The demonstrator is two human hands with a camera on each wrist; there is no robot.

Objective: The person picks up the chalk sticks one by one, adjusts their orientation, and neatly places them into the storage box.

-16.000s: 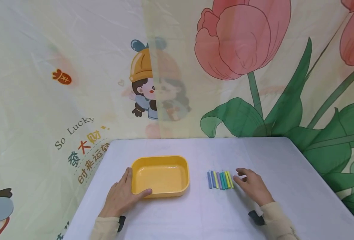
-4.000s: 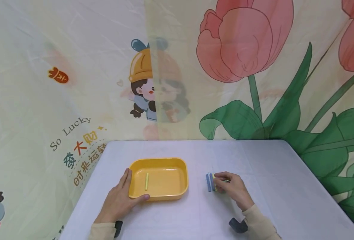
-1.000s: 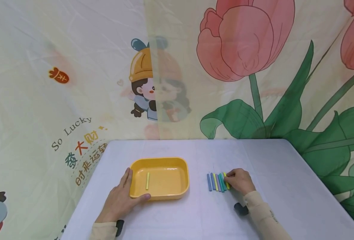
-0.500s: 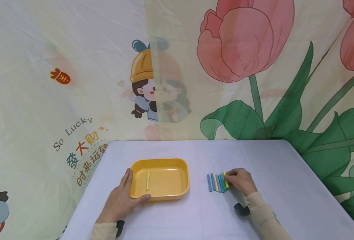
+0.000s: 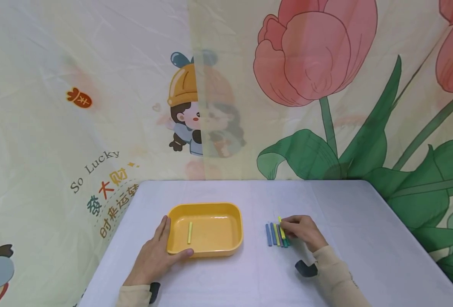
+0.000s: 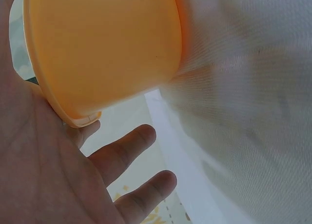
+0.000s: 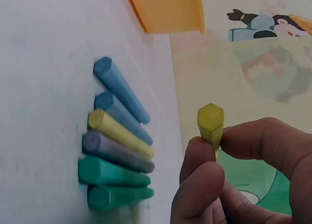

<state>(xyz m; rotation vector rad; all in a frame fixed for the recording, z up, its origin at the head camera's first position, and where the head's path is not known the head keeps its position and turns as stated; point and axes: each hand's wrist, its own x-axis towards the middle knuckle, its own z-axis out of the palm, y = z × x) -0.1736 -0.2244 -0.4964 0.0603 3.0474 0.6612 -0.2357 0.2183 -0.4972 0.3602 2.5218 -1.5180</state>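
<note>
Right hand, lower right of centre, pinches a yellow chalk in its fingers above the chalk row. Left hand rests, fingers relaxed, against the tray on the counter.

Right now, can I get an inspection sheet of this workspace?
Surface: white table.
Job's things: yellow tray holding one yellow stick; six sticks in a row on the table.
Clutter: nothing seen.
Hands: left hand rests against the tray's side; right hand pinches a yellow-green stick above the row.
Cables: nothing seen.
Surroundings: printed cloth backdrop with tulips and a cartoon figure.
</note>
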